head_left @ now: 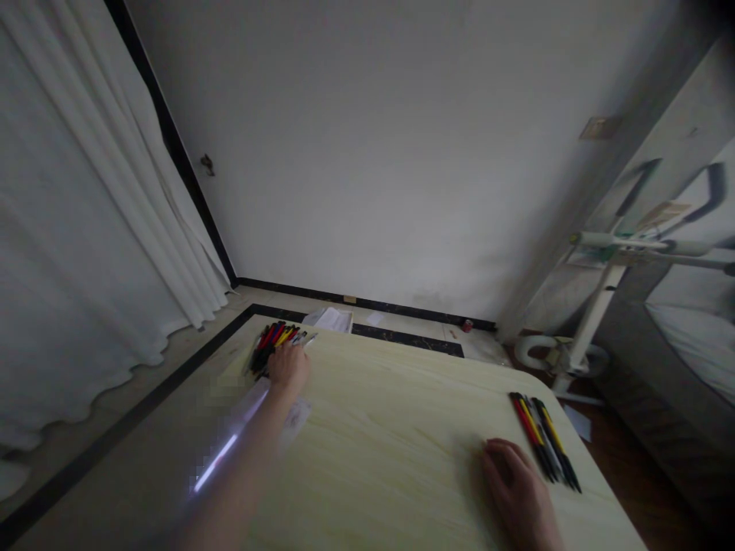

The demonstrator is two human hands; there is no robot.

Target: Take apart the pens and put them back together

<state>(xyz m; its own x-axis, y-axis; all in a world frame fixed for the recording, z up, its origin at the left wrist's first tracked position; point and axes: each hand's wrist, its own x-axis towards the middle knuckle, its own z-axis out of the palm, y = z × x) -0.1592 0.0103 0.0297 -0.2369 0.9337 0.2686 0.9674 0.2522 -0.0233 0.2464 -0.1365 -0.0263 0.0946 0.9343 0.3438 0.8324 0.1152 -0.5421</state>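
My left hand point(289, 366) reaches to the far left of the table, its fingers bent down and closed on a pen in a bunch of pens point(266, 348). Which pen it grips is hidden by the hand. The bunch has black, red, blue and yellow barrels, with paler pens point(305, 338) just beyond my fingertips. Near the right side, my right hand point(520, 493) rests loosely curled, thumb and forefinger close together, holding nothing visible. Beside it lie several pens point(543, 440) side by side, red, yellow and greyish with black ends, apart from the hand.
The pale, wood-patterned table point(373, 428) has a rounded far right corner. A bright light streak point(215, 463) shows by my left forearm, near a marked paper point(297, 415). White curtains point(97, 214) hang left; exercise equipment point(597, 306) stands right. Behind is a wall point(373, 153).
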